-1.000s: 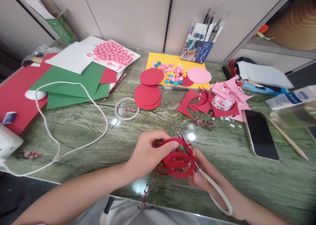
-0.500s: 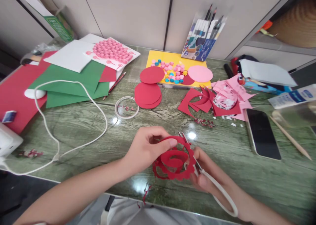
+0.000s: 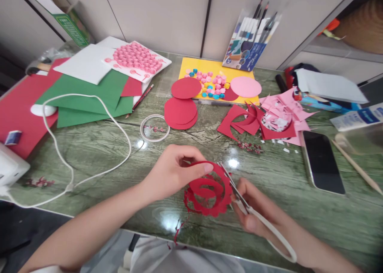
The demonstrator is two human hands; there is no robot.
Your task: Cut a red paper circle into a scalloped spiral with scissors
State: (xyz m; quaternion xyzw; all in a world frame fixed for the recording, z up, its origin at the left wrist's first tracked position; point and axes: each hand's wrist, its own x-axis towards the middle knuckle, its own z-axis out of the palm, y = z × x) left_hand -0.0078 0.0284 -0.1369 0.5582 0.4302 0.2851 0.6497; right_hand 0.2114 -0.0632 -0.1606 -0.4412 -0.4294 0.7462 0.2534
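Two hands full: pinching a scalloped red paper spiral (image 3: 206, 192) by its upper left rim between thumb and fingers of the left hand (image 3: 176, 171), covering part of it there, and gripping white-handled scissors (image 3: 250, 210) in the curled right hand (image 3: 265, 207). Holding both over the near middle of the green table (image 3: 299, 225). Facing, beyond the hands, red discs (image 3: 180, 111), a tape ring (image 3: 143, 131) and red scraps (image 3: 224, 121) touching pink scraps (image 3: 301, 107). Having a phone (image 3: 323, 161) to the right, just beside a wooden stick (image 3: 357, 165), and a white cable (image 3: 131, 147) looping at the left, partly over green sheets (image 3: 89, 89). Finding a yellow sheet (image 3: 187, 65) farther back, bearing small coloured pieces (image 3: 220, 79). Aiming the scissors' tips away and leftward at the spiral's upper right rim, slanting their long axis down to the right toward the handles. Turning the roughly round spiral's open face up toward the camera.
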